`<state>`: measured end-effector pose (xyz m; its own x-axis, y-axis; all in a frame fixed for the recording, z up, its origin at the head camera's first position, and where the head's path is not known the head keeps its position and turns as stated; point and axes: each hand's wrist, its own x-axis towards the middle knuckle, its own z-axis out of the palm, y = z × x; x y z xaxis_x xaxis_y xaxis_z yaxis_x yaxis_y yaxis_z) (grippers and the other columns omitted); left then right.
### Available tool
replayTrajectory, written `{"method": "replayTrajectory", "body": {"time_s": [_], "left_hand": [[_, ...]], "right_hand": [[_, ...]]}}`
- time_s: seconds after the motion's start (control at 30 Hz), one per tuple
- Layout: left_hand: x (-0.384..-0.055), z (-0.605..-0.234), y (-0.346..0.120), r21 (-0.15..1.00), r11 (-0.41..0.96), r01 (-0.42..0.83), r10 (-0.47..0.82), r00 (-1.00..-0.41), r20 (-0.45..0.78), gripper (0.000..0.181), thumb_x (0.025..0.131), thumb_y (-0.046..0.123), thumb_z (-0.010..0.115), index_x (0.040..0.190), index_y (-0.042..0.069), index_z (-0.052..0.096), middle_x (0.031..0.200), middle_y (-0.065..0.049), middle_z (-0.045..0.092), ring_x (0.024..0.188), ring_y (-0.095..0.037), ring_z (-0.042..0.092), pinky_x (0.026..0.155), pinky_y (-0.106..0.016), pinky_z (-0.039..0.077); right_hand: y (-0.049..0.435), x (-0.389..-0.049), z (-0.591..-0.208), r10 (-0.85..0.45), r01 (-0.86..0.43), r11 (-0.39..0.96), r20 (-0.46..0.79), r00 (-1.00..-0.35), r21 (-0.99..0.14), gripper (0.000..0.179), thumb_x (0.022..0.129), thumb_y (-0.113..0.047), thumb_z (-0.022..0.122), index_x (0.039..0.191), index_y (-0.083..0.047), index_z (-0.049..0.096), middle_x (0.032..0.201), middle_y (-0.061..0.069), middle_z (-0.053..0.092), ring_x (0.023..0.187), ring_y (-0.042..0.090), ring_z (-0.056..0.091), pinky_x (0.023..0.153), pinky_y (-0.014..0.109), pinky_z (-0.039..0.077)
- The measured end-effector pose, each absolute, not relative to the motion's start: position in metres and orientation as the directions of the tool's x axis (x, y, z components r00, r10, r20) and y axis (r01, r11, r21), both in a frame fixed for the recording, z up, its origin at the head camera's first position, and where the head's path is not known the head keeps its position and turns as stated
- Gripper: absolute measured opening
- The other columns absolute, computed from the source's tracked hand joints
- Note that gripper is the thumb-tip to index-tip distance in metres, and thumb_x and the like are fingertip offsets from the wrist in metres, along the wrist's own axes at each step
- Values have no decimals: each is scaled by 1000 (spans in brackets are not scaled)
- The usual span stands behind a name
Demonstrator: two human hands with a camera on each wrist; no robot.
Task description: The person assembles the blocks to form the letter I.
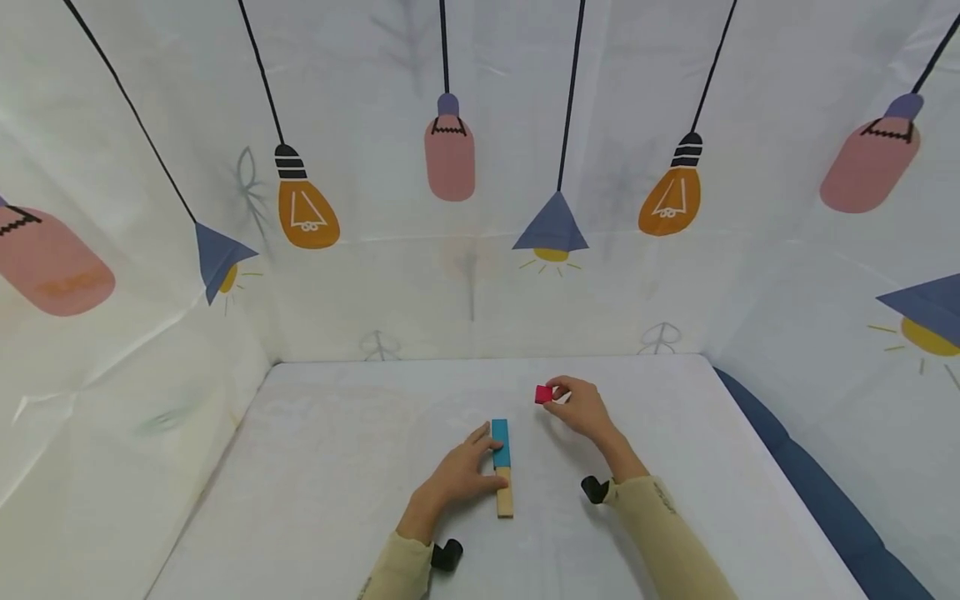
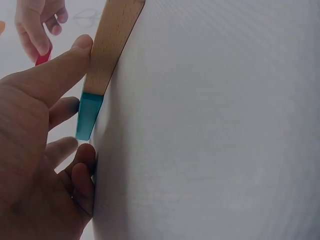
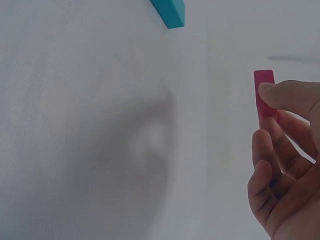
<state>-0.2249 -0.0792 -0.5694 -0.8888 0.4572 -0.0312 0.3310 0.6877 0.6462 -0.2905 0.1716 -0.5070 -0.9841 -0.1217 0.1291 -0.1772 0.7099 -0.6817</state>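
A blue block [image 1: 501, 454] and a plain wooden block [image 1: 505, 502] lie end to end in a line on the white table, the blue one farther away. My left hand [image 1: 462, 475] lies along their left side, its thumb touching the wooden block and a fingertip touching the blue one. In the left wrist view, its fingers are spread beside the wooden block [image 2: 107, 47] and the blue block [image 2: 90, 116]. My right hand [image 1: 583, 410] pinches a small red block [image 1: 543, 394] between thumb and fingers, beyond the line and to its right. The right wrist view shows the red block [image 3: 264, 92] held above the table.
The white tabletop [image 1: 337, 450] reaches back to a pale curtain [image 1: 360, 292] printed with hanging lamps. Past the table's right edge lies a dark blue padded surface [image 1: 817, 492]. A black wrist device [image 1: 447, 555] sits at the left sleeve, another wrist device [image 1: 595, 489] at the right.
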Motion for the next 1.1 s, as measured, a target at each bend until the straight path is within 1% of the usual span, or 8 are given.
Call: {"method": "replayTrajectory", "body": {"time_s": [0.07,0.17,0.47,0.67,0.77,0.87,1.1], "left_hand": [[-226,-569,-79,641,682,354,470,-882,-13,62,83,49,73,133,16,58,154,-9,33,136,-29,38,104,-48,37],[-228,-568,-80,641,669,377,484,-875,10,61,84,47,74,133,14,58,152,-10,36,135,-28,40,104,-47,37],[-234,-566,-79,652,664,366,485,-875,-2,63,84,48,73,134,14,57,154,-8,34,137,-25,37,107,-44,35],[-232,-568,-80,674,662,329,473,-881,-34,65,84,48,73,137,15,55,154,-7,33,138,-25,35,107,-45,34],[-229,-569,-81,674,668,315,463,-885,-45,65,83,49,73,137,17,56,152,-7,37,137,-26,37,106,-47,35],[-226,-569,-81,673,665,324,461,-887,-29,65,82,49,74,136,17,57,150,-7,41,136,-27,39,105,-48,36],[-222,-568,-83,690,649,320,449,-893,-8,66,82,47,75,136,14,58,148,-6,44,133,-27,43,104,-47,37]], "right_hand": [[166,-292,-506,-143,-192,713,128,-981,-675,34,83,-16,78,113,-6,67,89,6,64,74,20,56,59,29,48],[158,-295,-505,-164,-210,711,132,-978,-671,33,82,-16,78,112,-6,68,89,6,63,74,20,56,59,30,48],[137,-305,-521,-202,-259,700,164,-966,-665,31,83,-16,78,111,-10,69,87,2,62,69,16,54,56,27,47],[129,-305,-535,-215,-277,689,176,-961,-670,29,83,-15,78,110,-10,69,84,0,62,66,14,53,55,26,46],[127,-304,-542,-222,-271,680,161,-962,-681,28,84,-16,77,110,-10,69,84,0,61,66,14,53,54,25,47],[124,-303,-547,-227,-268,667,154,-962,-695,29,84,-16,77,110,-10,68,84,-1,61,65,15,53,53,26,48],[115,-302,-556,-257,-271,633,132,-957,-725,28,84,-17,76,110,-10,68,84,-2,61,66,14,54,54,26,49]]}}
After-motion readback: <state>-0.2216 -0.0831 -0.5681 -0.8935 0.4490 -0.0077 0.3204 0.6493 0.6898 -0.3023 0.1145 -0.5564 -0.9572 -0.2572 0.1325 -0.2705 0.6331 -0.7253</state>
